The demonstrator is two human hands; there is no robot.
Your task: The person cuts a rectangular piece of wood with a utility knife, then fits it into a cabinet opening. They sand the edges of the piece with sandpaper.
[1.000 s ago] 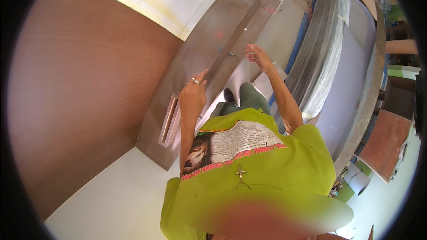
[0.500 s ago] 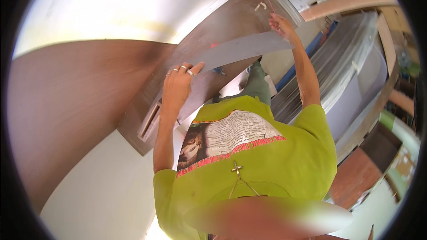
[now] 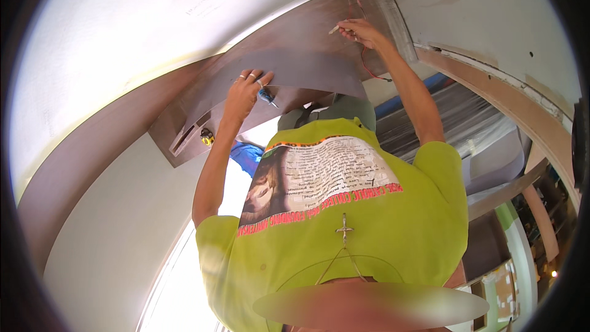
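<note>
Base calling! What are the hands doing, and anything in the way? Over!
Left hand at near edge of grey sheet. Right hand pinching small pale piece. Blue-handled tool beside left hand; red wire near right hand, possible snag.

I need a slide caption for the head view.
Left hand on a grey sheet, right hand holding a small pale piece.

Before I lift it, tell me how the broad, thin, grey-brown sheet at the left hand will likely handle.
The grey-brown sheet probably flexes: its edge looks thin. It seems light for its breadth, showing little thickness. Its smooth-looking face could prove slippery for the left hand.
</note>
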